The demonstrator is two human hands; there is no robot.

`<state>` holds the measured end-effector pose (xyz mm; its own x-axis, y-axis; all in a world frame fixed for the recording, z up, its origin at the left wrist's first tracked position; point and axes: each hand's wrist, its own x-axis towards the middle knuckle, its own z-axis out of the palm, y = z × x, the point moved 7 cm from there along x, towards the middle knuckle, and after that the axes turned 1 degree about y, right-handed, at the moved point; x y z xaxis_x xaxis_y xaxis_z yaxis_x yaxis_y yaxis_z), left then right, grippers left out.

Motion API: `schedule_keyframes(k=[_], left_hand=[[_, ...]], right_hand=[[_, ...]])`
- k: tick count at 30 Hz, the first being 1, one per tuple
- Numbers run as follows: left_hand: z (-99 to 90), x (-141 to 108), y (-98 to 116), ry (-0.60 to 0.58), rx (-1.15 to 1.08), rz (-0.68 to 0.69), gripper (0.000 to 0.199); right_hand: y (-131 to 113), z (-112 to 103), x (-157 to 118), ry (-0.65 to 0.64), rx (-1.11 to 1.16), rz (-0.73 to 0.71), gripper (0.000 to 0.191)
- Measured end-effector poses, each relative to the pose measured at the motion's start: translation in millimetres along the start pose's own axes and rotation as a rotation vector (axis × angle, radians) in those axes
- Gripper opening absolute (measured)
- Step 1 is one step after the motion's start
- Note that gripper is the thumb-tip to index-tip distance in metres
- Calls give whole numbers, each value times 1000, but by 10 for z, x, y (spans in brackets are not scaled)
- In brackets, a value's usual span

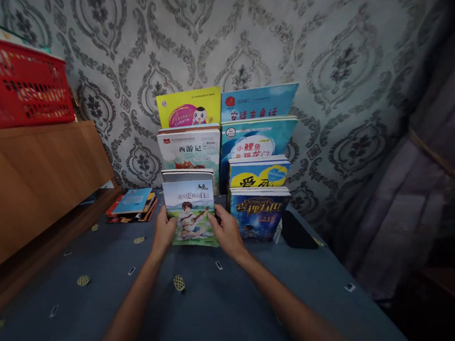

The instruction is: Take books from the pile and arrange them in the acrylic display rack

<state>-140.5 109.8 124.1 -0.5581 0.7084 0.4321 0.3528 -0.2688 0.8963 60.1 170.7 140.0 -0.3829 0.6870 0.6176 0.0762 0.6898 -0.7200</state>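
Observation:
Both my hands grip the sides of a children's book (pixel 190 212) whose cover shows a figure playing a guitar. My left hand (pixel 164 231) is closed on its left edge, and my right hand (pixel 226 230) on its right edge, thumbs at the front. It stands upright, with other books right behind it. Behind rise a white book (pixel 190 150) and a yellow book (pixel 207 99). To the right, a second column holds a dark blue book (pixel 260 216), a yellow-and-blue book (pixel 260 173), a teal book (pixel 262 134) and a light blue book (pixel 260 99).
A small pile of books (pixel 131 203) lies left on the dark patterned tablecloth (pixel 113 280). A black flat object (pixel 298 232) leans by the right column. A red basket (pixel 10 79) sits on a wooden cabinet (pixel 37 179). Patterned wallpaper is behind; a curtain (pixel 399 217) hangs right.

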Motion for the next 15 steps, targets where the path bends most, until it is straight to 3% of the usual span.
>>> schedule_keyframes(k=[15], left_hand=[[52,580,447,-9,111,154,41]], right_hand=[[-119,-123,632,113,-197,-34,15]])
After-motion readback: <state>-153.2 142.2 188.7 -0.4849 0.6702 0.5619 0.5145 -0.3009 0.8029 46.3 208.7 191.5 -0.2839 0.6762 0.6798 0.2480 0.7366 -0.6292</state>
